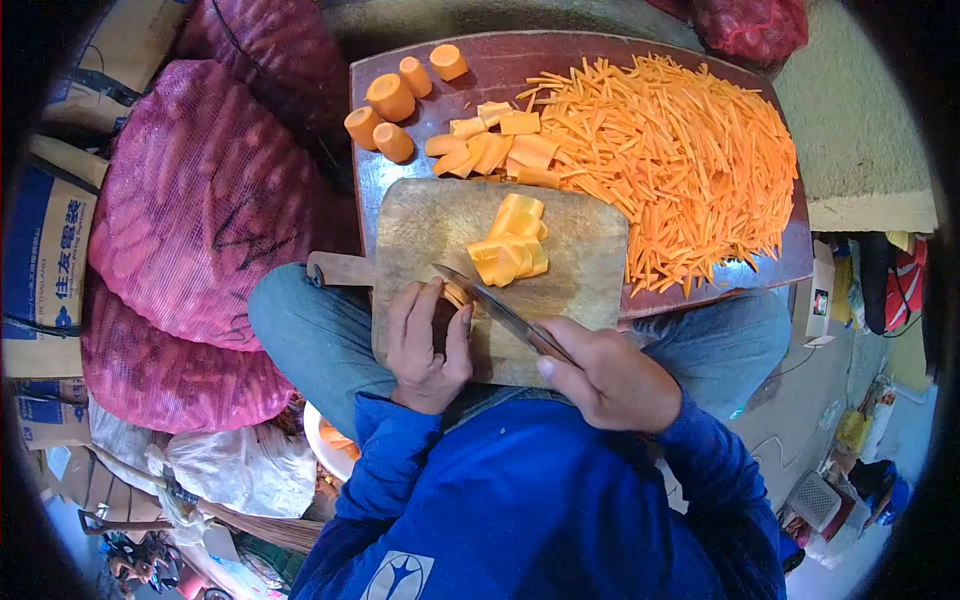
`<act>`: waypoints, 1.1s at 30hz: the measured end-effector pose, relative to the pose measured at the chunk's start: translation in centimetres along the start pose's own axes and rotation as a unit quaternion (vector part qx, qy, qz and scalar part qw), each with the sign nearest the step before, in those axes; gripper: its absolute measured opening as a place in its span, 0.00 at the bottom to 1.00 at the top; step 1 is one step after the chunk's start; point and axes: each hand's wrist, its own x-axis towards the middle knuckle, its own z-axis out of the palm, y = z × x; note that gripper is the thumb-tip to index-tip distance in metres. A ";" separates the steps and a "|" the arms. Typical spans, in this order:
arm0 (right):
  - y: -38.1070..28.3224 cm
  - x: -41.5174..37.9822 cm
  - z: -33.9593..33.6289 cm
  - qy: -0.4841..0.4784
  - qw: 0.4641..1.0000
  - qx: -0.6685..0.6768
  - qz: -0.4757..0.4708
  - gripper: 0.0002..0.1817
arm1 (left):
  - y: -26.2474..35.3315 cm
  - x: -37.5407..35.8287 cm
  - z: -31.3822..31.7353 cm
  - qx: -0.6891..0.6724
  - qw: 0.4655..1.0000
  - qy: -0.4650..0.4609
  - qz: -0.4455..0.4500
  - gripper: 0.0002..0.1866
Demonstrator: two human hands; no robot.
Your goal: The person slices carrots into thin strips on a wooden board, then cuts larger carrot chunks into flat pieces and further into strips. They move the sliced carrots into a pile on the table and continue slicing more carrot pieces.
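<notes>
A wooden cutting board (585, 300) with a handle on its left lies in front of me, over my crossed legs. My left hand (425, 345) is closed around a small stack of carrot slices (455, 295) on the board. My right hand (610, 375) grips the handle of a knife (505, 312), whose blade points up and left, its edge beside those slices. Farther up the board lies a loose pile of flat carrot slices (510, 245). Behind it, on a dark red table (490, 60), sit more carrot slices (485, 152) and a big heap of carrot strips (680, 160).
Several thick carrot chunks (390, 98) stand at the table's upper left corner. Pink mesh sacks (200, 200) full of carrots are piled on my left, with cardboard (45, 240) behind. A white bowl (325, 440) holding orange pieces stands by my left knee.
</notes>
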 end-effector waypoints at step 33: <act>-0.2 -0.6 0.3 0.046 0.997 0.009 -0.065 0.16 | -1.0 -0.8 0.2 -0.020 0.999 0.031 0.007 0.25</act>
